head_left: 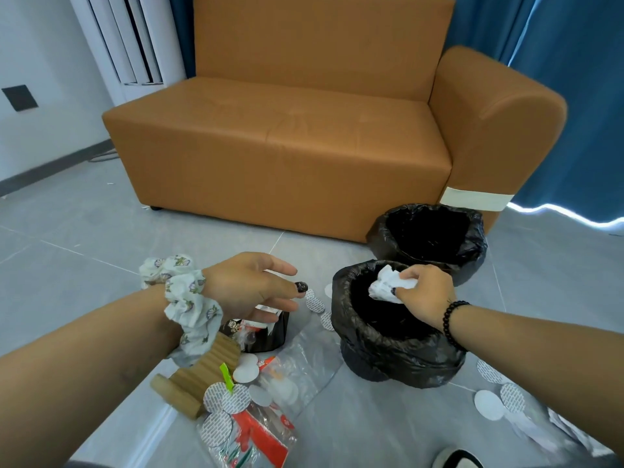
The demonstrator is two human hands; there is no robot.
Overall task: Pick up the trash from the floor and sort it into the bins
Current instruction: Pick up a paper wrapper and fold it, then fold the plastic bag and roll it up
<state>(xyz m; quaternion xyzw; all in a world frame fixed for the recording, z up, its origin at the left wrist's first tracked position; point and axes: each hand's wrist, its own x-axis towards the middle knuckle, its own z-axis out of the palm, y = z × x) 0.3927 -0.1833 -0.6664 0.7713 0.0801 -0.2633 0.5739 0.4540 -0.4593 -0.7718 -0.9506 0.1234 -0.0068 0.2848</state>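
Note:
My right hand grips a crumpled white paper wad over the mouth of the near bin, which is lined with a black bag. A second black-lined bin stands just behind it, against the sofa. My left hand hovers above the floor litter with fingers spread and holds nothing. Below it lie a black packet, a piece of corrugated cardboard, red-printed plastic wrappers, clear plastic film and several round foil seals.
An orange sofa fills the space ahead. Blue curtains hang at the right, and a white unit stands at the back left. More round seals lie on the grey tile floor right of the near bin. A shoe tip shows at the bottom edge.

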